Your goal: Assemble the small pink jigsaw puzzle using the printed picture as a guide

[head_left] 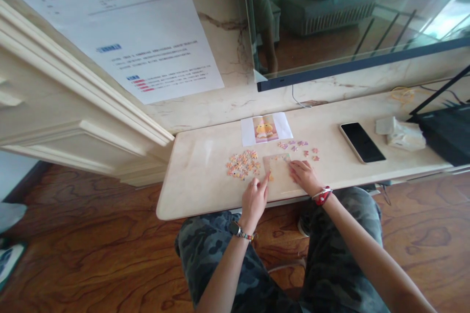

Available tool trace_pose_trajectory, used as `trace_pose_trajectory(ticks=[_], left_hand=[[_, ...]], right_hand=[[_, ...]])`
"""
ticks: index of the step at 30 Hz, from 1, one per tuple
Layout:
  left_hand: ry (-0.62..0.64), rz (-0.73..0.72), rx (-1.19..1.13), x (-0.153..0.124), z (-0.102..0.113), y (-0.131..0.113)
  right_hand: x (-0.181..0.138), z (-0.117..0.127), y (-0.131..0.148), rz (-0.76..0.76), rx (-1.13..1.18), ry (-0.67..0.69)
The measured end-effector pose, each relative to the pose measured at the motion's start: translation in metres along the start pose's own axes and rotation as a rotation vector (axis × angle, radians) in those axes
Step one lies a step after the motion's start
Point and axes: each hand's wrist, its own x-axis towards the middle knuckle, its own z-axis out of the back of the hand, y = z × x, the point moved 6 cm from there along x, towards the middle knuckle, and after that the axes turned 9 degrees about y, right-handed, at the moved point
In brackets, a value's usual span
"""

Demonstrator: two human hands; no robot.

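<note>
A partly assembled jigsaw puzzle lies flat near the front of the cabinet top, with pieces along its top and left border. My left hand has its index finger stretched toward the puzzle's left edge, the other fingers loosely bent. At the right edge, the fingers of my right hand stretch out and rest on the border, covering part of it. Whether a small piece is under either fingertip cannot be made out. Left of the puzzle sits a heap of loose jigsaw pieces; a smaller scattered group of pieces lies beyond my right hand.
Behind the puzzle lies a creased reference picture with a yellow figure. On the right are a smartphone, a tissue pack and a black router-like box. A television hangs above the cabinet top.
</note>
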Motion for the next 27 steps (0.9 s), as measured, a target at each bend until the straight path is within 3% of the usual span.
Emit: trace_pose_trajectory(ticks=[10,13,19,22,27], left_hand=[[-0.038,-0.004,0.008,0.0,-0.001,0.001],[-0.055,-0.006,0.01,0.0,-0.001,0.002],[-0.089,-0.004,-0.001,-0.001,-0.003,0.005],[-0.106,-0.003,-0.011,0.0,-0.005,0.006],[-0.136,0.002,-0.016,-0.001,-0.005,0.007]], right_hand=[[0.001,-0.004,0.001,-0.013,0.03,-0.02],[0.0,0.0,-0.003,0.004,0.07,-0.08],[0.008,0.035,-0.05,-0.112,0.144,-0.27],[0.037,0.041,-0.06,-0.09,0.149,-0.197],[0.101,0.031,-0.037,0.06,0.106,0.024]])
